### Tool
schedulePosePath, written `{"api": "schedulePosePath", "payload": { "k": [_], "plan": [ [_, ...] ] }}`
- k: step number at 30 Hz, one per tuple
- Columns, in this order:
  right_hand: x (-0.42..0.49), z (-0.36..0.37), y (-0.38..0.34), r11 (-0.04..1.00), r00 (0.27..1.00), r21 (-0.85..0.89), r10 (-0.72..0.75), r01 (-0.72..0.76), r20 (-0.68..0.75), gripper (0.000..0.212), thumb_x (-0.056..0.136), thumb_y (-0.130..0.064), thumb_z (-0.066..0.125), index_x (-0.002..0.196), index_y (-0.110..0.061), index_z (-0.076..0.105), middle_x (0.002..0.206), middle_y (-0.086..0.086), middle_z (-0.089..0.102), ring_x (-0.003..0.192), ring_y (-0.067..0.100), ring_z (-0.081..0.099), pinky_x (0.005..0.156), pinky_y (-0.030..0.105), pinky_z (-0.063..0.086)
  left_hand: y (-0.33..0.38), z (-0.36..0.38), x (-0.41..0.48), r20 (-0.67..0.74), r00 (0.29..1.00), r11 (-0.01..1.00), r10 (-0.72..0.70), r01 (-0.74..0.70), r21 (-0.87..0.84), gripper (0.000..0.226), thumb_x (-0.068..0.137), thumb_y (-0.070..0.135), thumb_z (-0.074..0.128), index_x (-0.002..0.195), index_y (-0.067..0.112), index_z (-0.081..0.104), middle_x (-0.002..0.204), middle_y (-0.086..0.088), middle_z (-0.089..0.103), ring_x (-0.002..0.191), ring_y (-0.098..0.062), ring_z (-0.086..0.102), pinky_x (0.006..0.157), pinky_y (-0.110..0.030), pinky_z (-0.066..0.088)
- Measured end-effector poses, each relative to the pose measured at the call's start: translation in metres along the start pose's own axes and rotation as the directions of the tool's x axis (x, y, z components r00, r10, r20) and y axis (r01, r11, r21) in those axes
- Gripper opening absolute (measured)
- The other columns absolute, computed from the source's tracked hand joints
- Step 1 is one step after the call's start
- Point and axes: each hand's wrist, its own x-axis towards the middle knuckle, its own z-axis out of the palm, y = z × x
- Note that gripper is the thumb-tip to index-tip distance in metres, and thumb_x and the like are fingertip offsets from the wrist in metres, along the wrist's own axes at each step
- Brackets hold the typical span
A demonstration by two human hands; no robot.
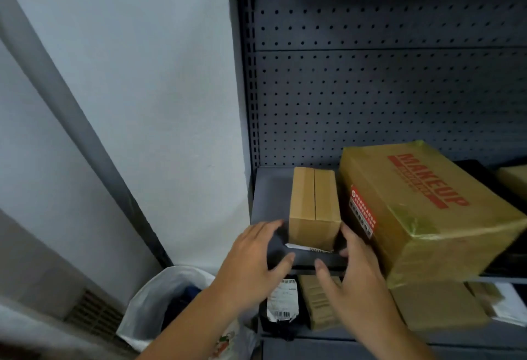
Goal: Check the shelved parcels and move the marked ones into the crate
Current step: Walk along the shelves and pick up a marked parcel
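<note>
From my end, the small cardboard box stands on the dark grey metal shelf. It is plain matte brown, oblong, with a taped seam down its top. A white label shows under its near end, the print too blurred for me to read. The left hand is just left of that box and the right hand just right of it. Both have their fingers spread and apart, gripping nothing, and I cannot tell whether any fingertip touches the board. Right of the box, close beside it, lies a larger carton wrapped in glossy yellowish tape, with red MAKEUP lettering and a red sticker. Its far side is cut off by the frame. Behind the box rises a perforated metal back panel. Below the box, on the lower level, a black parcel with a barcode label lies beside brown parcels that the right hand partly hides. Below and left of the box, a crinkled white plastic bag stands open, and something dark inside it is hard to make out.
</note>
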Motion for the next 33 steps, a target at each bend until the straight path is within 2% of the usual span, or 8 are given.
{"api": "schedulePosePath", "payload": {
  "k": [3,5,9,15,20,25,29,33],
  "plan": [
    [0.001,0.003,-0.003,1.0,1.0,0.015,-0.026,0.026,-0.016,0.083,0.09,-0.034,0.071,0.158,-0.035,0.022,0.125,-0.015,0.041,0.127,0.013,0.043,0.103,0.038,0.047,0.0,0.004,0.0,0.043,0.998,0.998,0.037,-0.034,-0.049,0.065,0.095,0.049,0.063,0.152,0.037,0.035,0.146,0.021,0.046,0.136,0.003,0.038,0.115,-0.02,0.032],
    [0.002,0.004,-0.001,0.997,0.996,0.029,-0.064,0.065,-0.058,0.084,0.089,-0.029,0.073,0.157,-0.036,0.025,0.133,-0.018,0.042,0.128,0.01,0.042,0.104,0.037,0.047,-0.002,0.004,0.0,0.024,0.999,0.997,0.032,-0.03,-0.077,0.064,0.095,0.046,0.064,0.15,0.039,0.034,0.143,0.023,0.046,0.134,0.004,0.039,0.113,-0.022,0.036],
    [0.005,0.004,0.0,0.988,0.987,0.078,-0.128,0.135,-0.094,0.084,0.089,-0.021,0.075,0.158,-0.034,0.028,0.15,-0.024,0.035,0.139,-0.003,0.036,0.106,0.021,0.038,-0.001,-0.001,-0.003,-0.011,0.999,0.994,0.04,-0.041,-0.102,0.063,0.095,0.037,0.066,0.149,0.043,0.034,0.139,0.027,0.045,0.134,0.003,0.041,0.112,-0.024,0.037],
    [0.005,0.001,-0.003,0.961,0.96,0.169,-0.179,0.217,-0.214,0.078,0.088,-0.014,0.076,0.153,-0.033,0.038,0.144,-0.024,0.039,0.136,0.003,0.045,0.109,0.034,0.046,0.009,-0.007,-0.004,-0.094,0.993,0.987,0.075,-0.087,-0.134,0.061,0.094,0.031,0.07,0.144,0.046,0.039,0.139,0.032,0.044,0.135,0.002,0.043,0.112,-0.022,0.038],
    [0.006,-0.016,-0.016,0.931,0.938,0.23,-0.22,0.284,-0.267,0.061,0.088,-0.035,0.074,0.144,-0.04,0.05,0.132,-0.029,0.047,0.126,0.0,0.051,0.101,0.018,0.04,0.014,-0.019,-0.005,-0.195,0.974,0.959,0.114,-0.159,-0.236,0.056,0.095,0.024,0.073,0.145,0.032,0.049,0.142,0.022,0.048,0.14,-0.01,0.045,0.115,-0.02,0.034],
    [0.004,-0.026,-0.024,0.906,0.923,0.295,-0.203,0.304,-0.328,0.05,0.09,-0.048,0.066,0.136,-0.031,0.06,0.122,-0.022,0.054,0.117,-0.007,0.053,0.091,-0.001,0.035,0.021,-0.025,-0.005,-0.22,0.967,0.928,0.128,-0.195,-0.318,0.052,0.095,0.027,0.071,0.142,0.031,0.049,0.144,0.022,0.048,0.142,-0.011,0.044,0.116,-0.02,0.034],
    [0.005,-0.03,-0.025,0.9,0.919,0.307,-0.201,0.31,-0.34,0.044,0.095,-0.049,0.067,0.135,-0.032,0.061,0.116,-0.024,0.054,0.112,-0.001,0.058,0.087,0.002,0.041,0.022,-0.023,-0.006,-0.215,0.969,0.917,0.125,-0.195,-0.348,0.049,0.097,0.026,0.068,0.142,0.03,0.05,0.145,0.02,0.048,0.143,-0.014,0.043,0.117,-0.028,0.036],
    [0.005,-0.034,-0.028,0.863,0.941,0.419,-0.162,0.281,-0.298,0.042,0.091,-0.045,0.062,0.132,-0.037,0.06,0.115,-0.02,0.055,0.104,0.004,0.065,0.082,0.015,0.054,0.027,-0.025,-0.006,-0.218,0.97,0.903,0.11,-0.189,-0.387,0.052,0.097,0.023,0.069,0.144,0.028,0.049,0.151,0.015,0.046,0.147,-0.017,0.039,0.119,-0.038,0.036]
  ]
}}
